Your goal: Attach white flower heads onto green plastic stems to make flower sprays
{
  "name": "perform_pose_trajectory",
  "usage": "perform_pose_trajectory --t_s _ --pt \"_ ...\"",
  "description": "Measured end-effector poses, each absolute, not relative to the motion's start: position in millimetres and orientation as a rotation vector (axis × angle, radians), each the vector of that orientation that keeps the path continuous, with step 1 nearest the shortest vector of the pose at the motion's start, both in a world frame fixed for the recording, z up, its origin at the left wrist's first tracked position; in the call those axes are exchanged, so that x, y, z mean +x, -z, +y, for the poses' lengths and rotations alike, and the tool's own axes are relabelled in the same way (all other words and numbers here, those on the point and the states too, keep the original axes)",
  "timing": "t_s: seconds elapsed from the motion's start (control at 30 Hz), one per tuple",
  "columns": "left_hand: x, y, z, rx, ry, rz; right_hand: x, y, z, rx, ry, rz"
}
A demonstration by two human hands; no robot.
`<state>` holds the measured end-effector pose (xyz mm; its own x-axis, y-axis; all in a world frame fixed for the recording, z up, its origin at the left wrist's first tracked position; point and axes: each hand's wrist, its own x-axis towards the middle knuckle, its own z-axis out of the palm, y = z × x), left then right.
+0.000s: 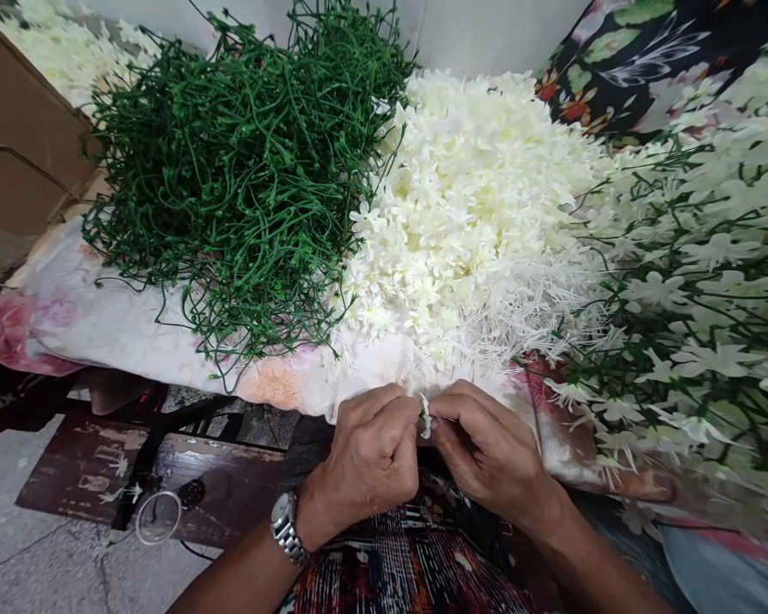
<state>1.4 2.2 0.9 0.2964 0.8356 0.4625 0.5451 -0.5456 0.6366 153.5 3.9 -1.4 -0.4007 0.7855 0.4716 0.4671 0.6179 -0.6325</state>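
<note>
My left hand and my right hand meet at the front edge of a cloth-covered surface, both closed in a pinch on one small white artificial flower held between their fingertips. A silver wristwatch is on my left wrist. Just beyond the hands lies a large heap of loose white flower heads. To its left sits a tangled pile of bare green plastic stems. On the right lies a mass of assembled green stems carrying white flowers.
A pale floral cloth covers the surface under the piles. A dark wooden board with a clear ring lies on the grey tiled floor at lower left. Brown cardboard stands at far left. Dark floral fabric is at upper right.
</note>
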Motion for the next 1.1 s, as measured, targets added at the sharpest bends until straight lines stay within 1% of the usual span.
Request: perform_pose_trajectory --t_s 0.17,0.27,0.37,0.43,0.57,0.73,0.8,0.87,1.03,1.1 --pt "0.4 -2.2 2.6 2.114 -1.119 1.218 154.1 0.5 5.6 -0.981 -0.542 -2.044" --pt "-3.9 -5.5 0.9 1.876 -1.183 1.180 155.8 -6.8 3.4 -0.987 -0.540 -1.999" --pt "-7.5 -7.7 -3.1 1.584 -1.307 1.155 157.8 -16.0 -6.3 -1.014 -0.456 -1.939" --pt "-7.5 -6.2 -6.5 1.422 -1.385 1.156 157.7 -18.5 -15.6 -0.982 -0.465 -1.977" --pt "-1.3 2.0 -13.0 1.157 -1.466 1.176 150.5 -11.3 -29.8 -0.986 -0.507 -2.107" --pt "2.2 0.4 -16.3 0.949 -1.485 1.046 145.1 -2.5 -27.2 -0.945 -0.466 -2.035" --pt "-1.7 -4.9 -15.9 0.920 -1.460 0.947 148.0 -6.5 -22.7 -0.973 -0.391 -2.079" --pt "-7.0 -10.4 -16.0 1.005 -1.360 0.913 151.0 -14.7 -18.6 -0.969 -0.300 -2.194" --pt "-12.9 -19.5 -20.1 1.353 -0.983 1.077 148.4 -35.4 -12.6 -0.768 -0.192 -2.425" --pt "-11.7 -21.2 -20.4 1.382 -0.941 1.109 145.9 -38.2 -9.4 -0.736 -0.224 -2.423"
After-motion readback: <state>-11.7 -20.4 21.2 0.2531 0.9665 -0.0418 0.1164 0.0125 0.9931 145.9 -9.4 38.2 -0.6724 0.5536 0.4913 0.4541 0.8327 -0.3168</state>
